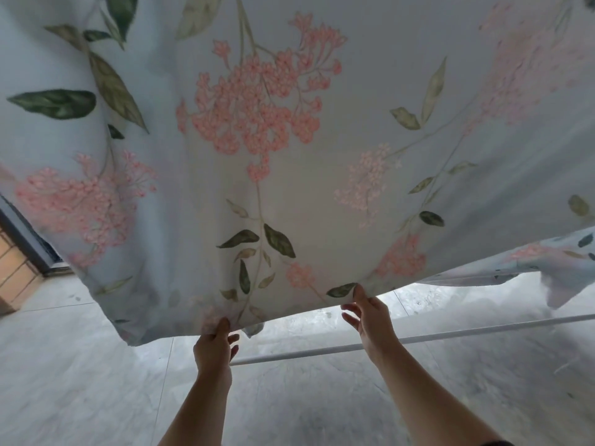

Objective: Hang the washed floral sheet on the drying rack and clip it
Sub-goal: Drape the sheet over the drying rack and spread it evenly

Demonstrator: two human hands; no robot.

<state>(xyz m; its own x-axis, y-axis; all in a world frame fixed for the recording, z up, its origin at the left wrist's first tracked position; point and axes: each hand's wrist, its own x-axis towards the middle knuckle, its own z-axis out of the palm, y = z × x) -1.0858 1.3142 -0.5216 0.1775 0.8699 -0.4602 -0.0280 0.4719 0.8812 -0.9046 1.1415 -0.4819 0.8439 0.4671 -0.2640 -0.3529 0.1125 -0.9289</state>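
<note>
The floral sheet (289, 140), pale blue with pink blossoms and green leaves, hangs spread out and fills most of the view. My left hand (215, 346) pinches its lower hem near the bottom middle. My right hand (370, 317) grips the same hem a little further right, thumb up against the cloth. A white bar of the drying rack (450, 336) runs slantwise below the hem, behind my right forearm. The rack's upper part is hidden by the sheet. No clip is in view.
Grey marbled floor tiles (80, 381) lie below. A dark door frame (25, 236) and an orange-brown panel show at the left edge. Another fold of the same sheet (553, 262) hangs at the right.
</note>
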